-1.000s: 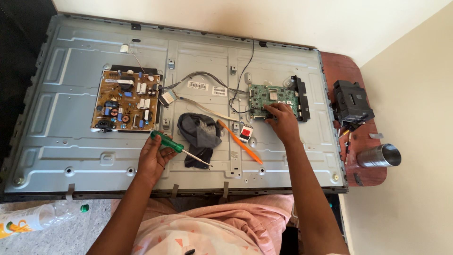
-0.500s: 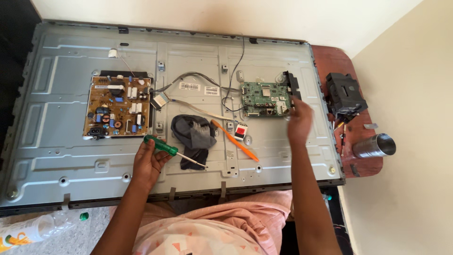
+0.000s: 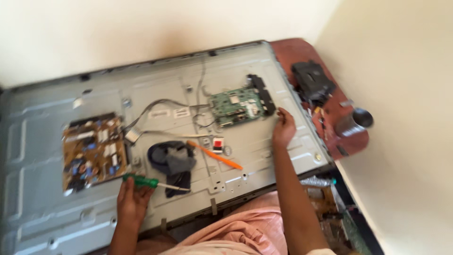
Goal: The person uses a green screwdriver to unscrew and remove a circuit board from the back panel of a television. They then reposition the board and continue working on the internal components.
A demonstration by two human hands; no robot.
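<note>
— While the left hand [image 3: 132, 200] is gripping the green screwdriver [image 3: 141, 181] with its fingers closed around the handle, how far along is the work looking?

— The back cover is already off: the grey metal panel [image 3: 56, 141] of the television is lying bare and face down. Both boards are still sitting on it, the brown board [image 3: 93, 151] at the left and the green board [image 3: 236, 107] nearer the right, with their cables still plugged in, as far as the blur is showing.

— And the right hand [image 3: 284, 128]?

— It is resting on the panel just right of the green board, fingers loosely curled, holding nothing.

— Where is the screwdriver pointing?

— Its tip is lying towards the dark cloth [image 3: 172, 163], near the orange tool [image 3: 217, 156]. I am judging the boards' removal as still waiting.
</note>
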